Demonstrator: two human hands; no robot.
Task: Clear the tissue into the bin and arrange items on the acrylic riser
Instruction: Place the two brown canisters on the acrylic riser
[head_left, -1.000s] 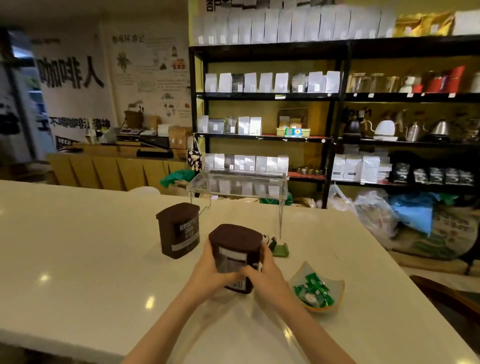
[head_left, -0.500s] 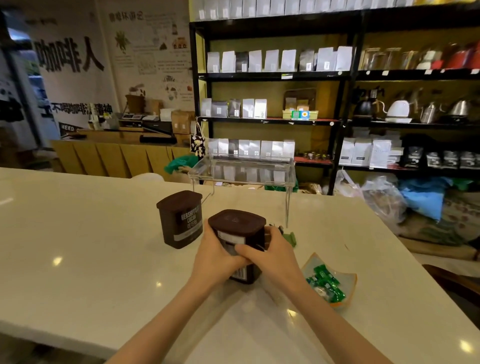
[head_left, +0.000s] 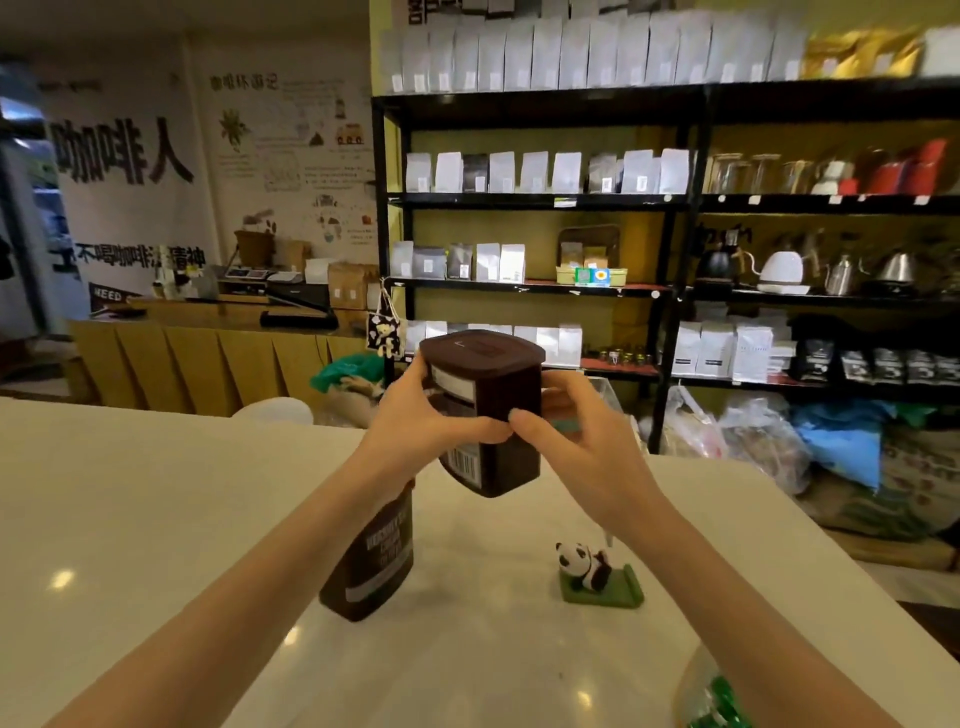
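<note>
Head view: both hands hold the dark brown plastic cocoa tub (head_left: 488, 410) aloft at frame centre, upright, its long axis vertical. The left hand (head_left: 415, 426) wraps its left side; the right hand (head_left: 571, 441) clamps its right, fingers (head_left: 524, 421) closed on it. The clear acrylic riser (head_left: 610, 395) sits just behind, mostly hidden, so the tub must travel forward onto it.

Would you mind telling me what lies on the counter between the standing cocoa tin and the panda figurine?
Nothing: in the head view the white counter is bare between the standing cocoa tin and the panda figurine.
</note>
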